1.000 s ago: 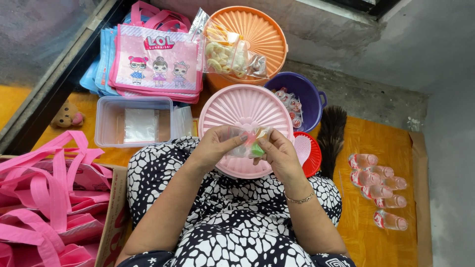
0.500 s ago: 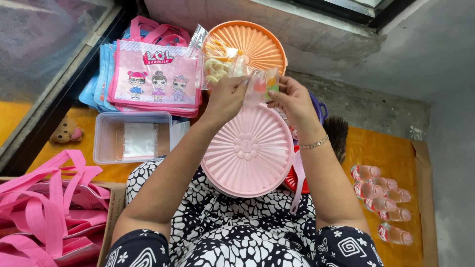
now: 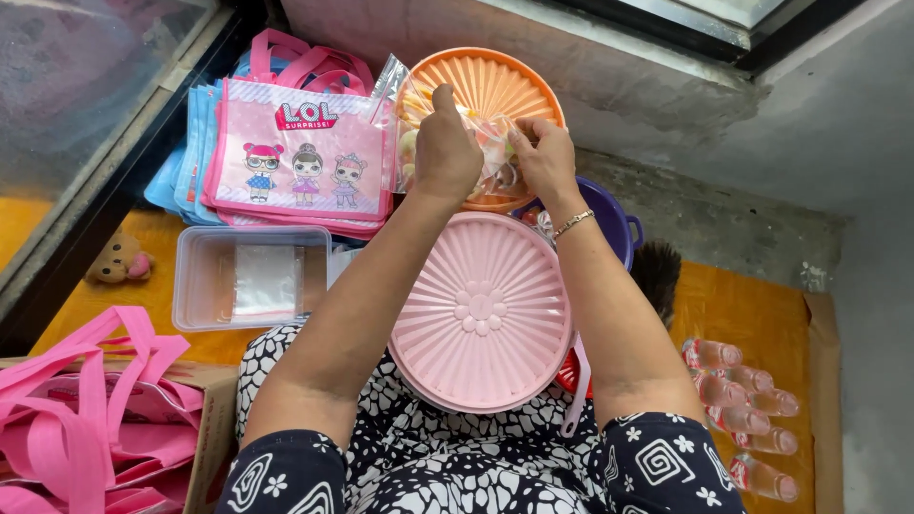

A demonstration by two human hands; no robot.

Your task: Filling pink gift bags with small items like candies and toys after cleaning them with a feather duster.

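Note:
Both my arms reach forward over a round pink ribbed lid (image 3: pixel 481 309) resting on my lap. My left hand (image 3: pixel 446 152) and my right hand (image 3: pixel 545 157) pinch a small clear plastic bag of colourful sweets (image 3: pixel 493 152) between them, held above an orange round lid (image 3: pixel 505 81). More clear packets of sweets (image 3: pixel 405 114) lie on the orange lid's left side. A thin bracelet circles my right wrist.
A stack of pink and blue cartoon tote bags (image 3: pixel 300 157) lies at the left. A clear plastic box (image 3: pixel 249 278) sits before it. A purple tub (image 3: pixel 609 214) is partly hidden behind my right arm. Small bottles (image 3: pixel 743 419) lie at the right, pink bags (image 3: pixel 86 419) at lower left.
Both hands rose from the pink lid and moved forward with the small bag, to over the orange lid. The view shifted closer.

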